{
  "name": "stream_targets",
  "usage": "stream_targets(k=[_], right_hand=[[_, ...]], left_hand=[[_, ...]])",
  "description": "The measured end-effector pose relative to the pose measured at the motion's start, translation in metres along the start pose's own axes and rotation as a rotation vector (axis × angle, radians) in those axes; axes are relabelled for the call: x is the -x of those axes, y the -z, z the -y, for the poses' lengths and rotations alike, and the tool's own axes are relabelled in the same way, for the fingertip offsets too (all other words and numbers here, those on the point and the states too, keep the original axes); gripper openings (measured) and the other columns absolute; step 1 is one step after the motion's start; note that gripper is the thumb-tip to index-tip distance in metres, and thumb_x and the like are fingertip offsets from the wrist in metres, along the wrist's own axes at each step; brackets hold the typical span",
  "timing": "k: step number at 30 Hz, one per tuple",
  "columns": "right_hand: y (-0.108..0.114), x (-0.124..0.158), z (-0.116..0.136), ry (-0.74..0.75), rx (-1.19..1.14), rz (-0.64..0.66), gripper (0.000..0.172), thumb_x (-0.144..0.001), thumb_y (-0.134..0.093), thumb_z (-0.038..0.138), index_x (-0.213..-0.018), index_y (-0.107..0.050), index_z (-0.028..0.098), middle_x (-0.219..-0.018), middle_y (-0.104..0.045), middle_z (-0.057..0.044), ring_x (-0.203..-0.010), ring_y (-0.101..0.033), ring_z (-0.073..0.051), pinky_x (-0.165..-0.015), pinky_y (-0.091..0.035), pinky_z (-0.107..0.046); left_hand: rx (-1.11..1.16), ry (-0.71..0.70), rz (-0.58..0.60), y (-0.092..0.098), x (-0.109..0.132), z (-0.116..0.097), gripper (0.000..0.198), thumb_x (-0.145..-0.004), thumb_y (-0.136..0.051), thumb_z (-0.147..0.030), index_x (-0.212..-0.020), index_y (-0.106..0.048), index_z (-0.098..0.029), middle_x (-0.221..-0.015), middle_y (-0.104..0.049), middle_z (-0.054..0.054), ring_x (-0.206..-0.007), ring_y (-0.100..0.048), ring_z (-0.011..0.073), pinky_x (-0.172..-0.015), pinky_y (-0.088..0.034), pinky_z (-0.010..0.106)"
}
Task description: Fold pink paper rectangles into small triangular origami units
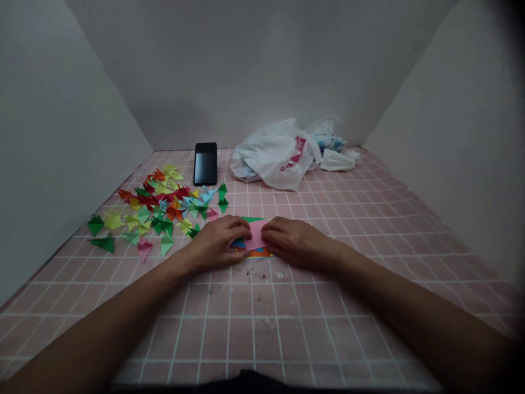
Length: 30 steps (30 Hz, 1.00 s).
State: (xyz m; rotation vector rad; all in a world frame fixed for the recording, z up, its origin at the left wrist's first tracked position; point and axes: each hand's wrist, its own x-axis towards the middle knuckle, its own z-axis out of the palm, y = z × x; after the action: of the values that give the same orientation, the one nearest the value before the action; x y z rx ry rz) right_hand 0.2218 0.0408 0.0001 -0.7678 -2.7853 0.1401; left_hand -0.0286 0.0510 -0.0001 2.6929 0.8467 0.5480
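Observation:
A pink sheet of origami paper [256, 235] lies between my hands, over several coloured sheets [259, 253] in orange, blue, green and yellow. My left hand [223, 241] has its fingers closed at the pink paper's left edge. On the opposite edge, the bent fingers of my right hand [293, 241] press together on the same paper. Both thumbs are partly hidden. To the left spreads a loose pile of small folded paper pieces [162, 225] in green, yellow, red, orange, light blue and pink.
A black phone [205, 164] lies behind the folded pieces. White plastic bags [279, 153] sit crumpled against the back wall, with a blue-patterned packet [331, 143] beside them. The pink gridded tablecloth [262, 339] has worn spots in front of my hands. Pale walls enclose three sides.

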Motion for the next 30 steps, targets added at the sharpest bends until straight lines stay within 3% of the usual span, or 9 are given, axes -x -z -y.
stream_targets(k=[6,14,21,26,30], right_hand=[[-0.005,0.0,0.003,0.018,0.112,0.037,0.024,-0.099,-0.048,0.009,-0.092,-0.07,0.01,-0.093,-0.071,-0.014,-0.084,-0.061,-0.023,-0.077,-0.053,-0.037],[-0.009,0.002,-0.003,-0.088,-0.149,-0.145,0.023,-0.1,-0.049,0.016,-0.097,-0.071,0.013,-0.1,-0.072,-0.014,-0.092,-0.065,-0.023,-0.081,-0.054,-0.037],[-0.017,-0.002,-0.008,-0.244,-0.408,-0.281,0.016,-0.096,-0.054,0.014,-0.089,-0.069,0.016,-0.091,-0.073,-0.01,-0.086,-0.065,-0.021,-0.08,-0.052,-0.036],[-0.016,-0.002,-0.009,-0.39,-0.616,-0.299,0.014,-0.09,-0.055,0.012,-0.088,-0.067,0.018,-0.091,-0.072,-0.007,-0.083,-0.065,-0.019,-0.077,-0.051,-0.034],[-0.014,-0.001,-0.012,-0.364,-0.626,-0.271,0.013,-0.09,-0.055,0.013,-0.088,-0.067,0.018,-0.093,-0.071,-0.007,-0.085,-0.065,-0.019,-0.08,-0.052,-0.036]], left_hand=[[-0.023,-0.002,-0.054,-0.004,0.0,-0.001,0.015,-0.085,-0.066,-0.018,-0.099,-0.072,-0.017,-0.11,-0.073,0.01,-0.101,-0.068,0.0242,-0.089,-0.056,0.039],[0.111,0.067,-0.115,-0.005,0.0,0.001,0.014,-0.093,-0.06,-0.018,-0.092,-0.074,-0.018,-0.106,-0.074,0.009,-0.1,-0.068,0.0224,-0.09,-0.054,0.039],[0.366,0.24,-0.188,-0.011,-0.001,0.007,0.013,-0.09,-0.062,-0.018,-0.085,-0.074,-0.017,-0.097,-0.075,0.009,-0.091,-0.07,0.0198,-0.082,-0.054,0.033],[0.422,0.282,-0.204,-0.013,-0.002,0.007,0.014,-0.086,-0.061,-0.015,-0.08,-0.073,-0.017,-0.095,-0.076,0.008,-0.089,-0.07,0.0191,-0.082,-0.054,0.034],[0.401,0.261,-0.193,-0.013,-0.001,0.006,0.015,-0.087,-0.06,-0.013,-0.08,-0.072,-0.018,-0.095,-0.075,0.007,-0.089,-0.069,0.0187,-0.083,-0.053,0.035]])
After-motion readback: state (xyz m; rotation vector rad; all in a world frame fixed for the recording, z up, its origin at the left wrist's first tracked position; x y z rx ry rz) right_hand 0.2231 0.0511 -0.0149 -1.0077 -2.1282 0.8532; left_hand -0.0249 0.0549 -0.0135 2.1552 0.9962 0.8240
